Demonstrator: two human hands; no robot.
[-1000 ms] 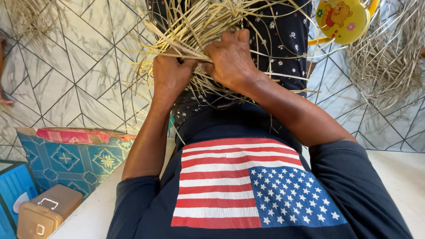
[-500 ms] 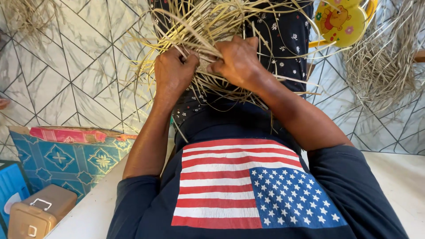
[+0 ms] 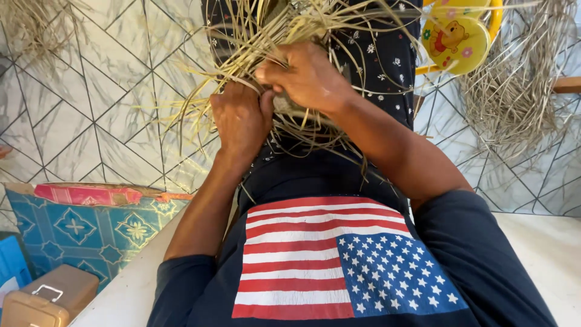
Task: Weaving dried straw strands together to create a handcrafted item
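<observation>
While both hands grip straw strands (image 3: 284,36), left hand (image 3: 242,118), right hand (image 3: 308,75), yellow toy (image 3: 457,39) beside.

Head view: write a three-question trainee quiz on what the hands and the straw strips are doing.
1. True or false: both hands grip the bundle of straw strips.
2. Which thing lies at the lower left? A) brown box with a metal handle B) glass bottle C) steel pot
3. Fill in: the round yellow toy sits at the upper ____ of the view.

Key:
1. True: the left hand and the right hand are closed on the strips, touching each other.
2. A, the brown box.
3. right
</observation>
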